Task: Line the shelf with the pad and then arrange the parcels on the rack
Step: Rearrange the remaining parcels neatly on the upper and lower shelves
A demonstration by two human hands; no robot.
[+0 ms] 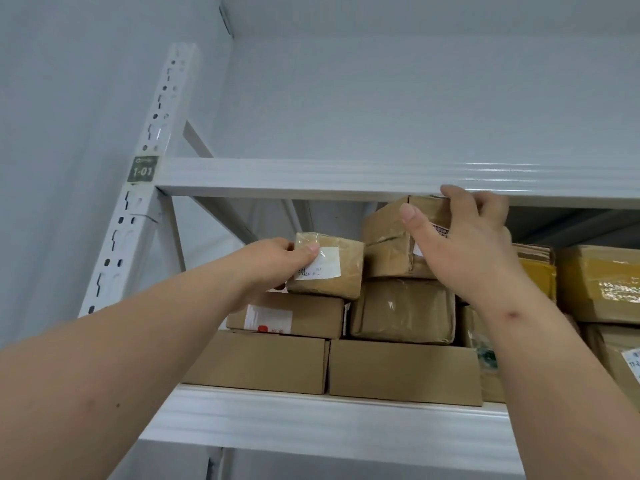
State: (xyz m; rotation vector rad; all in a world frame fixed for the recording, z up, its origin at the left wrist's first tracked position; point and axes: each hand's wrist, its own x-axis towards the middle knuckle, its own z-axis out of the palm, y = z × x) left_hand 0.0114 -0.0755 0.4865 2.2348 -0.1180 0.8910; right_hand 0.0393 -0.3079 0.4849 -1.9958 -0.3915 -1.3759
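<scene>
Left hand (273, 261) grips small parcel (329, 266) on rack (346, 417).

You are facing a white metal rack (332, 415), its shelf carrying two flat cardboard boxes (256, 363) side by side at the front edge (more parcels (403, 311) are sitting stacked on top).

Parcel storeroom or small warehouse. White boltless steel rack (346, 176) with slotted upright (152, 133) stands against bare pale wall (381, 91). Green location tag (142, 169) reading "1-01" marks bay on upright. Shelf (311, 410) packed with taped brown cardboard parcels (401, 372), several carrying white shipping labels (318, 263), stacked two and three high; yellow-taped cartons (602, 282) at right. Plain wall, numbered bay and labelled boxes point to courier sorting or storage.
</scene>
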